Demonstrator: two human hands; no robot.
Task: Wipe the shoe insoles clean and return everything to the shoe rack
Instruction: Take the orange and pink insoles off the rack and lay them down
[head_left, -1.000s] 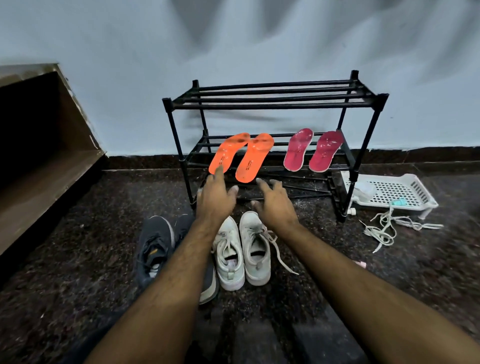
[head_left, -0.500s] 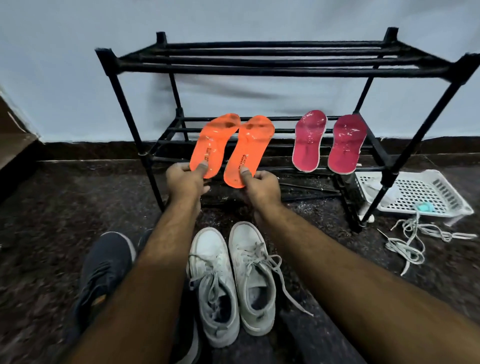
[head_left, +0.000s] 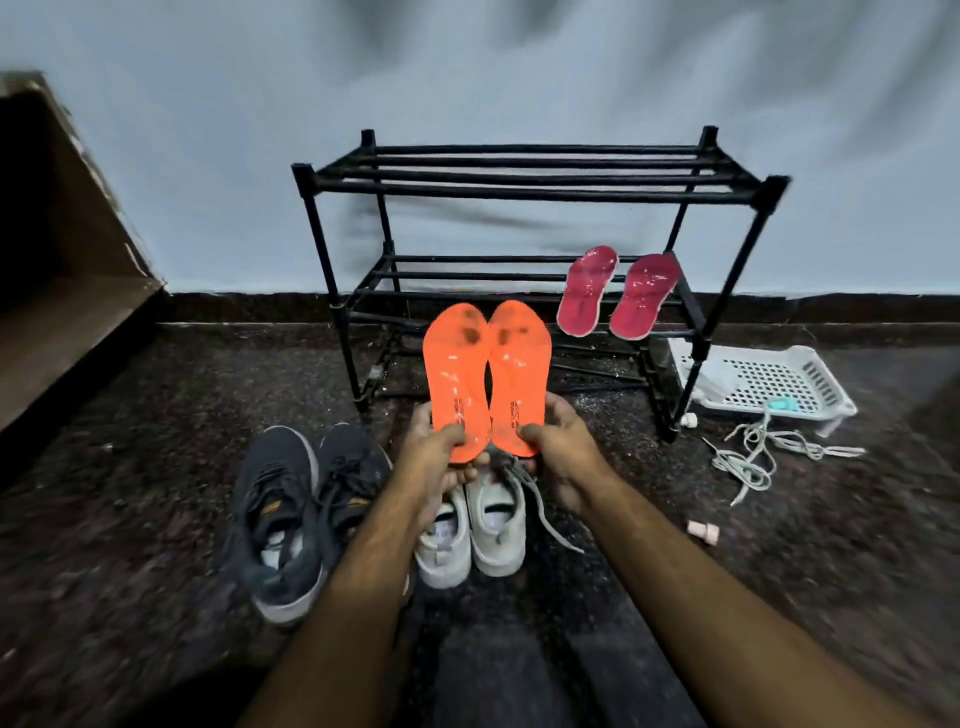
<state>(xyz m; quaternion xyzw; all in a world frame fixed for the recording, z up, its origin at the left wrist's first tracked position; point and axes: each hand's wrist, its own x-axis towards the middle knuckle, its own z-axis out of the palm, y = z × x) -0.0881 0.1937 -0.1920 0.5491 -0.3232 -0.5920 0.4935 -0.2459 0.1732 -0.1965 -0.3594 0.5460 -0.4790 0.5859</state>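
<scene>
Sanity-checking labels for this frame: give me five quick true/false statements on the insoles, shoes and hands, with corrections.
1. Each hand holds one orange insole by its heel end. True: the left hand grips the left orange insole and the right hand grips the right orange insole.
2. The orange insoles are spotless. False: dark smudges show near their toe ends.
3. The red insoles lean on the lower tier of the shoe rack. True.
4. The white shoes sit on the rack's top tier. False: they are on the floor, beside the dark shoes.
5. The white basket is left of the rack. False: it lies to its right.
</scene>
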